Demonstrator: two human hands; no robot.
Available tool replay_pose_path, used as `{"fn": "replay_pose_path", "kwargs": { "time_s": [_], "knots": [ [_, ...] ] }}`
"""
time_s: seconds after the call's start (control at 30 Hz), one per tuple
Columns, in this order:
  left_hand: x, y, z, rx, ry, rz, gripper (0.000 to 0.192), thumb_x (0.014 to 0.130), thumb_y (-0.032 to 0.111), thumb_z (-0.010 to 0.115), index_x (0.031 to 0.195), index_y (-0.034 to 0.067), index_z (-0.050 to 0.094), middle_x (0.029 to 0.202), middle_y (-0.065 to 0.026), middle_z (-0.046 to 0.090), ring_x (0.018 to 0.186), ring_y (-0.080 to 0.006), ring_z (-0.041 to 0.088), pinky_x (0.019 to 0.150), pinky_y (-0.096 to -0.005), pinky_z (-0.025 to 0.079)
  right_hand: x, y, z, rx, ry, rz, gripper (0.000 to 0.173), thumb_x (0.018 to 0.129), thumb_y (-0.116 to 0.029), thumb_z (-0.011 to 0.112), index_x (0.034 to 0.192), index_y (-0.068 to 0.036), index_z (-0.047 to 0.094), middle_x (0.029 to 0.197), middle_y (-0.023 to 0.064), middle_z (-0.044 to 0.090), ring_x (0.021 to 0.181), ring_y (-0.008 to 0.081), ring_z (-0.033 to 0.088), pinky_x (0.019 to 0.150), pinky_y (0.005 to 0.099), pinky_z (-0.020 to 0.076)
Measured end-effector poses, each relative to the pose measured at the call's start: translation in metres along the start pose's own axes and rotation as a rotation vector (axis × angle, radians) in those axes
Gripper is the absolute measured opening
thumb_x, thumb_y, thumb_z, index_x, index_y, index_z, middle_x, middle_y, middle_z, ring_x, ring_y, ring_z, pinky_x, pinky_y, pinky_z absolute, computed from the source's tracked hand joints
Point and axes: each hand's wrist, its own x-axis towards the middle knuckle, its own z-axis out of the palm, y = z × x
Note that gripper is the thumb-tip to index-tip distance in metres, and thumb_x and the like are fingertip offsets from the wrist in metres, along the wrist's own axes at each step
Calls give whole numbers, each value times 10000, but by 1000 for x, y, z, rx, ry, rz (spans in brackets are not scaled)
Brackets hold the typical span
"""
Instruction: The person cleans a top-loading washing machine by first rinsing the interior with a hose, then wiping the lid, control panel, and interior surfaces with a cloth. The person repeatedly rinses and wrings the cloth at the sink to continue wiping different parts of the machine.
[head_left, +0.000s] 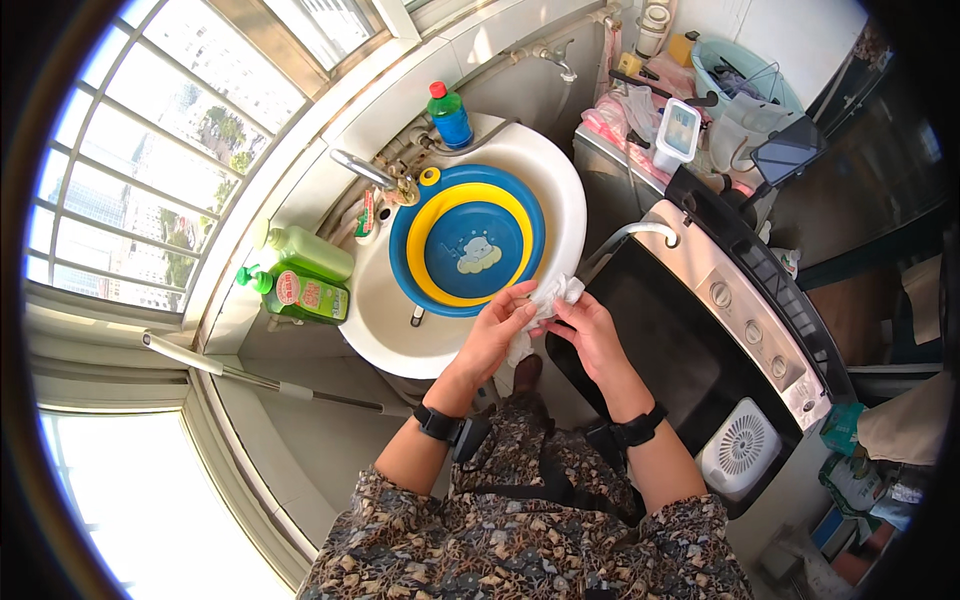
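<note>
Between my two hands is a crumpled white tissue or thin cloth (556, 294), its lower end hanging below my fingers. My left hand (501, 324) grips it from the left with thumb and fingers. From the right, my right hand (586, 324) pinches its upper part. Just beyond my hands, a blue and yellow plastic basin (405, 259) rests in the white ceramic sink (564, 187). A cartoon animal on a cloud is printed on the basin's floor. The chrome faucet (364, 166) points towards the basin's rim.
Left of the sink stand a green pump bottle (311, 294) and a pale green bottle (319, 251). A blue-green bottle with red cap (450, 116) is at the back. To the right is a washing machine (660, 315) with knobs. A pole (225, 369) leans at left.
</note>
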Motion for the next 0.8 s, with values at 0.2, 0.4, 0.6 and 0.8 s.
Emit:
{"fn": "replay_pose_path", "kwargs": {
  "time_s": [0.2,0.4,0.6,0.8],
  "knots": [
    [27,32,-72,204,247,-18,230,1060,267,624,1188,83,576,944,26,647,819,-75,603,739,-249,506,57,6,46,27,114,14,259,1013,-192,690,1212,-36,634,1161,64,696,1063,162,679,956,325,553],
    [28,60,-137,201,493,31,193,1091,281,559,1118,90,545,849,9,575,656,-65,507,655,-221,468,99,-12,68,163,166,-51,207,1065,-214,596,1199,-57,612,1114,52,694,994,150,692,887,342,576],
    [43,88,-173,329,501,171,176,1080,199,557,1192,66,585,958,-23,658,732,-81,581,710,-230,500,148,12,81,-1042,289,-270,225,1032,-204,597,1102,-1,664,924,102,704,837,166,693,761,316,536],
    [101,133,-184,838,573,514,264,1029,69,560,1280,-12,574,1181,-149,631,902,-231,654,812,-347,548,169,20,103,-410,217,144,230,1066,-214,544,1140,-36,669,1060,48,723,952,166,695,793,288,530]
  ]
}}
